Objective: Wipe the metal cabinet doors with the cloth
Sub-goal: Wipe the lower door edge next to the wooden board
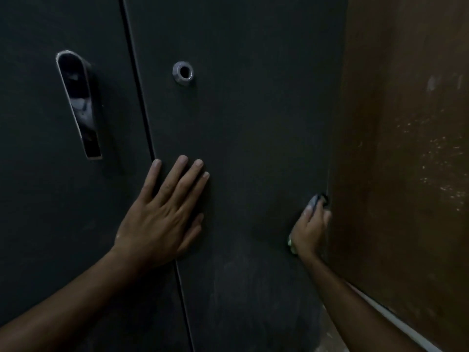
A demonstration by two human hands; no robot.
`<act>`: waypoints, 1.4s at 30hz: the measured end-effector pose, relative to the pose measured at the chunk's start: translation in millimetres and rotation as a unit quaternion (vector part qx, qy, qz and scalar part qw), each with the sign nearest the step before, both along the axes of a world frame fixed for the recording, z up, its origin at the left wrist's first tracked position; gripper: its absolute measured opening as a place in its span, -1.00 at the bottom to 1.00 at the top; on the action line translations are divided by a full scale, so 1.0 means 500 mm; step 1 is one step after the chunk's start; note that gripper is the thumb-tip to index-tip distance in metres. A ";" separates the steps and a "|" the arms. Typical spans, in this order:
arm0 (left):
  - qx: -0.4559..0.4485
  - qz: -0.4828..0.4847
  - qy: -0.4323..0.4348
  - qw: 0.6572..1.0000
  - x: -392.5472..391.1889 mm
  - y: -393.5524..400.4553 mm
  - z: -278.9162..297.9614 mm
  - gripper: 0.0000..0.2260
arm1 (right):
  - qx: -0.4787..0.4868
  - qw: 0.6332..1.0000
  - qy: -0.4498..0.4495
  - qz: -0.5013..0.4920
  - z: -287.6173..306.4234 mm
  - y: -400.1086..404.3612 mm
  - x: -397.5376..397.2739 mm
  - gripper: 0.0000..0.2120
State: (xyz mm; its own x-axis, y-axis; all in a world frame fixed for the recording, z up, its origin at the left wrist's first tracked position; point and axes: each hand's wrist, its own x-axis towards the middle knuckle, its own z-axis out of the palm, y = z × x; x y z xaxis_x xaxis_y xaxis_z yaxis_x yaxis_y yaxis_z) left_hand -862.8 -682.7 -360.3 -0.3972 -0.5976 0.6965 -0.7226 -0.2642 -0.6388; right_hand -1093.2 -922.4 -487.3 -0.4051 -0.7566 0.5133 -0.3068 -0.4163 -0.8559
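The left hand (162, 219) lies flat with straight fingers across the seam of the two cabinet doors (253, 148), steadying them. The right hand (311, 227) grips a small dark cloth (317, 199) at the right door's far right edge, beside the brown wall (406, 148). Best to press evenly and follow this edge in long strokes.

no readable text, labels, numbers or signs anywhere

Dim, soft-focus wide-angle view; edges bow, faint glare on the handle (80, 102)
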 end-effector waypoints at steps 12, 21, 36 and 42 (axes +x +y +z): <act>0.075 -0.040 -0.073 0.994 0.010 -0.004 -0.012 -0.42 | 0.033 0.999 -0.020 -0.019 -0.079 -0.038 -0.014 -0.60; 0.138 -0.061 -0.091 0.984 0.017 -0.008 -0.017 -0.41 | -0.008 1.000 -0.008 0.000 -0.122 -0.018 0.008 -0.55; 0.167 -0.058 -0.110 0.978 0.021 -0.009 -0.016 -0.34 | 0.210 0.955 -0.203 -0.051 -0.091 -0.149 -0.072 -0.55; 0.162 -0.065 -0.113 0.978 0.023 -0.011 -0.019 -0.33 | -0.010 1.000 -0.006 -0.007 -0.173 -0.030 -0.003 -0.51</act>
State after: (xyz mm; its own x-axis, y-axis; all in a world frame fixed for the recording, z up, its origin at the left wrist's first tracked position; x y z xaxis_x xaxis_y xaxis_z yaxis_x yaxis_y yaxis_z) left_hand -851.4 -688.3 -369.9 -0.6067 -0.7067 0.3641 -0.5672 0.0639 -0.8211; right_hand -1094.8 -937.6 -573.8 -0.4216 -0.7407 0.5231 -0.3035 -0.4283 -0.8511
